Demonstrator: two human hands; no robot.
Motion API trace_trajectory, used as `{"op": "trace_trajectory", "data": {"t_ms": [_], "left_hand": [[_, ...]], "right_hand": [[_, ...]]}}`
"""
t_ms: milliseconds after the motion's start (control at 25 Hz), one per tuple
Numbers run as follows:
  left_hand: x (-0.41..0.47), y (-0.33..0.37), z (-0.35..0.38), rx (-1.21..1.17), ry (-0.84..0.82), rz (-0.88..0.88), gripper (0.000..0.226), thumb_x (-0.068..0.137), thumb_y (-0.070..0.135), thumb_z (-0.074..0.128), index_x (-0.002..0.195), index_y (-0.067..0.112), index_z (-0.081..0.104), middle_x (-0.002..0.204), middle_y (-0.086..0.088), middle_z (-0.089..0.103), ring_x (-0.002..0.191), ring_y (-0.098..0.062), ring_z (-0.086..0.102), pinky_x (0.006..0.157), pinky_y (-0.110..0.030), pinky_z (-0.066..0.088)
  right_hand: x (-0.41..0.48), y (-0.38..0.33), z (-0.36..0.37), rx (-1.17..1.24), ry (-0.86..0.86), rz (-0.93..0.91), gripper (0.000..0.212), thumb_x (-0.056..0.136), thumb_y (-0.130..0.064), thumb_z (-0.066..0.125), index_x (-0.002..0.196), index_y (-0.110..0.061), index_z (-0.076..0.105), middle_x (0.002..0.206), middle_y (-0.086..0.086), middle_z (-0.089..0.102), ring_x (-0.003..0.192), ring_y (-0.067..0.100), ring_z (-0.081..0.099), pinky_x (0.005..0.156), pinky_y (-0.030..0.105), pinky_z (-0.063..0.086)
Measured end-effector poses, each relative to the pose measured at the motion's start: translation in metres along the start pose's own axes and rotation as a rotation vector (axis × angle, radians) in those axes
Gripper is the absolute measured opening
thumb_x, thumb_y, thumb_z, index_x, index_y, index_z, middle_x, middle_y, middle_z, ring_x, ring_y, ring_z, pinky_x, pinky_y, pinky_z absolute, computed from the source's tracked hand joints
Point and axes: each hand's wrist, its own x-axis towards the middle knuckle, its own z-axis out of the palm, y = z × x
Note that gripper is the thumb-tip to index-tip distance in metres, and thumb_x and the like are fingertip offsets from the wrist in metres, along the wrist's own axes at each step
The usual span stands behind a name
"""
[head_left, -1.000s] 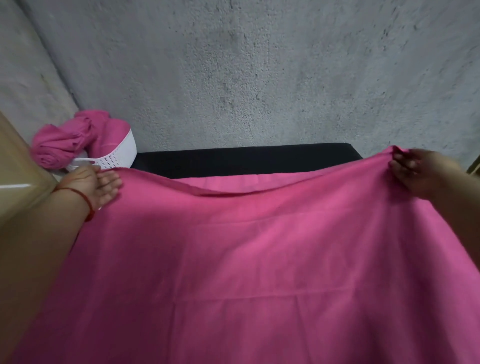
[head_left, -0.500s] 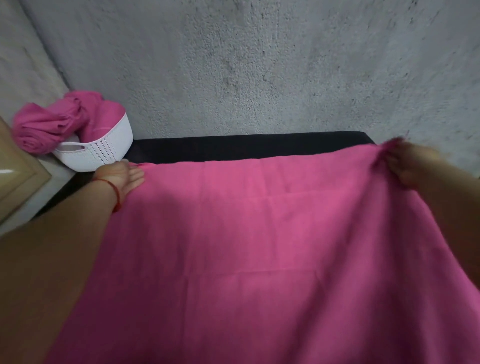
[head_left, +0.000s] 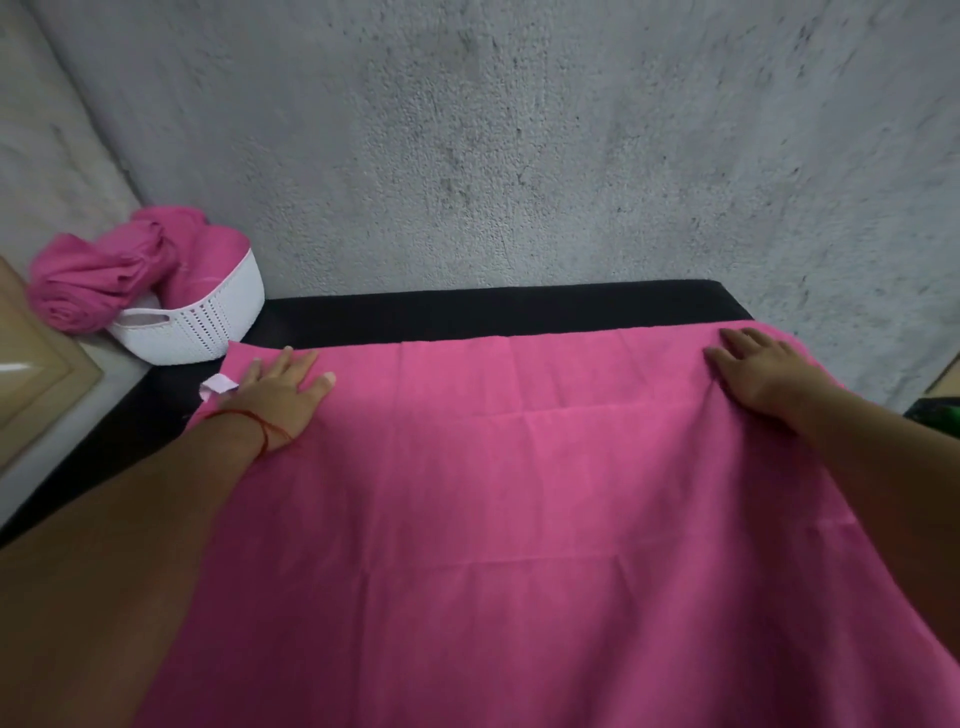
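At far left of the frame we see a beige panel (head_left: 31, 374) leaning by the wall. Just right of it, upper left, a white basket (head_left: 208, 322) sits at the far-left end of the black surface (head_left: 493, 312), w/ bundled pink cloths (head_left: 104, 280) piled in it and spilling over its left rim.

Next comes our left hand (head_left: 280, 387), palm down on the far-left corner of the pink cloth (head_left: 519, 467). Its fingers (head_left: 296, 364) are straight & spread, pressing flat, gripping nothing. A red thread (head_left: 260, 423) circles the wrist. A small white tag (head_left: 218, 387) sticks out at the cloth edge, touching the hand's left side.

The pink cloth lies spread over the surface across centre & bottom of the frame, faint fold creases showing. Its far edge runs approx. straight btw. our two hands, w/ a strip of bare black surface beyond it, up to the grey wall (head_left: 519, 156).

At right, our right hand (head_left: 753, 374) rests palm down on the far-right corner of the cloth. Its fingers (head_left: 737, 340) are also straight, flat on the fabric, holding nothing. At the far right edge sits a dark green item (head_left: 935, 408); we can't tell what it is.
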Motion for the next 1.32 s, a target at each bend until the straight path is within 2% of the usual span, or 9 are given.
{"op": "trace_trajectory", "data": {"t_ms": [120,240,360,480,600,720,840,1080,1320], "left_hand": [[-0.017,0.051,-0.018,0.163,0.027,-0.093,0.068,0.101,0.058,0.019,0.165,0.032,0.018,0.174,-0.006,0.011,0.157,-0.039,0.014,0.126,-0.062,0.009],[-0.044,0.141,0.015,0.036,0.068,0.230,0.072,0.097,0.067,0.015,0.161,0.036,0.026,0.173,0.005,0.015,0.159,-0.026,0.015,0.124,-0.063,0.014],[-0.063,0.159,0.050,0.084,0.047,0.331,0.072,0.097,0.077,0.015,0.162,0.049,0.006,0.173,0.017,-0.001,0.161,-0.018,-0.001,0.125,-0.061,0.003],[-0.044,0.107,0.040,0.068,0.072,0.245,0.078,0.089,0.088,0.012,0.160,0.056,0.003,0.173,0.019,-0.001,0.161,-0.018,0.000,0.126,-0.060,0.005],[-0.027,0.070,0.031,0.080,0.073,0.159,0.088,0.079,0.094,0.004,0.159,0.058,0.001,0.173,0.016,-0.001,0.161,-0.020,0.000,0.125,-0.060,0.006],[-0.023,0.070,0.035,0.091,0.092,0.177,0.085,0.082,0.093,0.005,0.159,0.057,0.001,0.173,0.016,-0.001,0.161,-0.020,0.000,0.125,-0.059,0.005],[-0.025,0.070,0.038,0.082,0.103,0.159,0.073,0.092,0.085,0.009,0.159,0.058,0.001,0.173,0.016,-0.001,0.161,-0.021,0.001,0.125,-0.061,0.005],[-0.071,0.115,0.036,0.089,0.052,0.023,0.059,0.106,0.052,0.017,0.163,0.035,0.016,0.173,0.003,0.013,0.155,-0.036,0.021,0.120,-0.063,0.023],[-0.205,0.226,0.082,0.053,-0.022,0.505,0.058,0.105,0.057,0.024,0.162,0.048,0.014,0.173,0.018,0.006,0.160,-0.025,0.002,0.124,-0.064,0.006]], "right_hand": [[-0.040,-0.039,-0.024,0.016,0.119,0.075,0.080,0.091,-0.072,0.017,0.157,-0.035,0.042,0.168,0.005,0.037,0.156,0.031,0.032,0.125,0.058,0.026],[-0.091,-0.156,-0.045,0.223,0.037,-0.469,0.064,0.105,-0.062,0.042,0.161,-0.030,0.043,0.169,-0.003,0.038,0.158,0.020,0.030,0.131,0.040,0.019],[-0.116,-0.198,-0.023,0.077,-0.183,-0.647,0.078,0.095,-0.085,0.033,0.164,-0.051,0.020,0.176,-0.017,0.012,0.163,0.016,0.008,0.131,0.054,0.007],[-0.076,-0.113,-0.018,0.062,-0.104,-0.350,0.094,0.081,-0.100,0.014,0.164,-0.056,0.009,0.176,-0.019,0.002,0.164,0.018,0.002,0.131,0.056,0.004],[-0.039,-0.008,-0.022,0.121,-0.117,-0.020,0.127,0.062,-0.111,0.001,0.168,-0.042,0.017,0.178,-0.007,0.008,0.164,0.020,0.005,0.132,0.044,0.002],[-0.042,0.043,-0.013,0.451,-0.055,0.196,0.101,0.090,-0.089,0.032,0.165,-0.021,0.034,0.170,0.012,0.036,0.156,0.032,0.033,0.129,0.044,0.021],[-0.062,0.042,-0.013,0.312,0.166,0.247,0.072,0.100,-0.073,0.022,0.150,-0.027,0.049,0.150,0.019,0.055,0.136,0.042,0.053,0.113,0.055,0.042],[-0.135,0.037,-0.036,0.235,0.161,0.148,0.055,0.105,-0.059,0.037,0.149,-0.029,0.050,0.152,0.012,0.051,0.134,0.043,0.051,0.107,0.058,0.044],[-0.271,0.066,-0.027,0.474,0.090,0.257,0.063,0.094,-0.055,0.066,0.148,-0.028,0.052,0.148,0.017,0.054,0.129,0.047,0.057,0.108,0.054,0.047]]}}
